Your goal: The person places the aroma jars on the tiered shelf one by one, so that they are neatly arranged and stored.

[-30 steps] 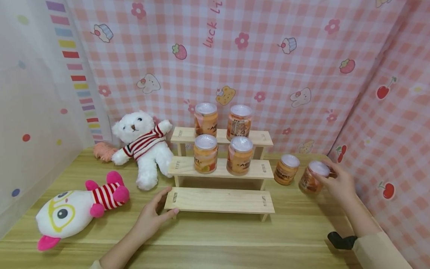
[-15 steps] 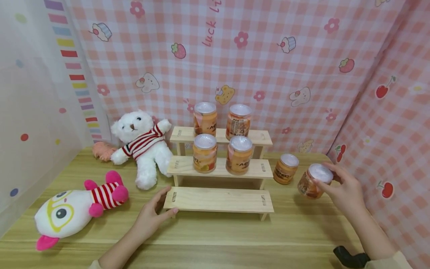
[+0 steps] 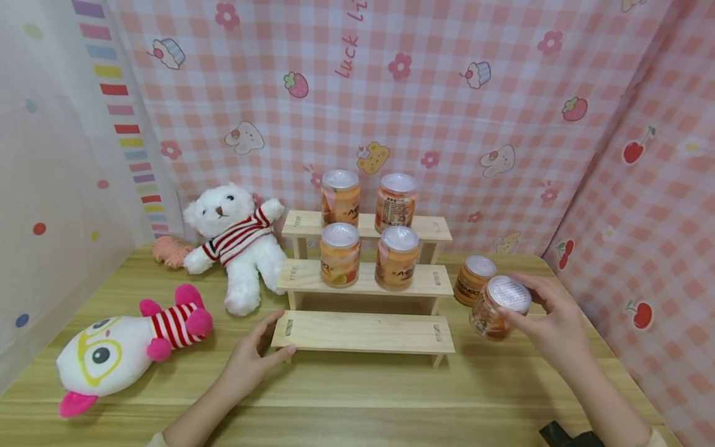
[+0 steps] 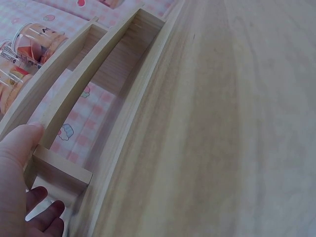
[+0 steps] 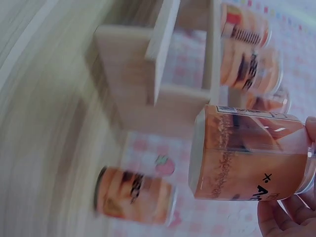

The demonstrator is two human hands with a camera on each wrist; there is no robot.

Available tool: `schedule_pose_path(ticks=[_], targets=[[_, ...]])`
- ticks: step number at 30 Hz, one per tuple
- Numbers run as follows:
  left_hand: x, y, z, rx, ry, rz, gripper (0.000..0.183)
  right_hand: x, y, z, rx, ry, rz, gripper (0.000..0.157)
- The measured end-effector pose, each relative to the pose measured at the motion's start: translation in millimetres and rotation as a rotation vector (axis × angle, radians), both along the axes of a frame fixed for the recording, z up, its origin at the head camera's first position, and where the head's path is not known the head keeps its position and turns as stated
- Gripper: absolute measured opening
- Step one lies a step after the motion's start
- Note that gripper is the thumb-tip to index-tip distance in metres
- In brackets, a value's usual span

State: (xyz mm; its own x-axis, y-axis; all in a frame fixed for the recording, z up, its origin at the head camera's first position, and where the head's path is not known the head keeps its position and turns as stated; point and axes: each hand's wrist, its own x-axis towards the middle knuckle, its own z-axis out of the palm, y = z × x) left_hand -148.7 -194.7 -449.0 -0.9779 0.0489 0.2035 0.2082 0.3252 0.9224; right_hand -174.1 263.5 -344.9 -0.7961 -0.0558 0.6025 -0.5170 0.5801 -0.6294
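My right hand (image 3: 553, 323) grips a clear-lidded jar (image 3: 488, 320) with an orange label around its lid end, tilted and raised over the table right of the stand. In the right wrist view the held jar (image 5: 247, 158) shows its bare base. A similar jar (image 3: 469, 290) stands on the table just behind it. At the left end of the three-step wooden stand (image 3: 363, 332), my left hand (image 3: 248, 360) holds the lowest step, thumb (image 4: 22, 140) on its front edge and fingers round the side. The middle step carries two jars (image 3: 341, 257), the top step two more jars (image 3: 395, 202).
A white teddy bear (image 3: 240, 248) in a striped sweater leans left of the stand. In front of it lies a pink-and-white plush toy (image 3: 120, 354). A dark object (image 3: 558, 434) shows beside the right forearm. Checked cloth (image 3: 447, 124) hangs behind and on the right.
My right hand has lifted the jar off the table and carried it left and toward me, tipping it. The left hand has stayed at the stand.
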Motion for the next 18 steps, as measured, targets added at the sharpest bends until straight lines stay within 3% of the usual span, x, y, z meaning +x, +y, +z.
schedule_pose_path(ticks=[9, 18], targets=[[0.4, 0.1, -0.1, 0.01, 0.003, -0.001, 0.071, 11.3, -39.6, 10.4, -0.016, 0.058, 0.144, 0.062], [-1.0, -1.0, -2.0, -0.004, 0.012, 0.0, 0.071, 14.6, -82.1, 15.5, 0.017, 0.016, 0.242, 0.06]])
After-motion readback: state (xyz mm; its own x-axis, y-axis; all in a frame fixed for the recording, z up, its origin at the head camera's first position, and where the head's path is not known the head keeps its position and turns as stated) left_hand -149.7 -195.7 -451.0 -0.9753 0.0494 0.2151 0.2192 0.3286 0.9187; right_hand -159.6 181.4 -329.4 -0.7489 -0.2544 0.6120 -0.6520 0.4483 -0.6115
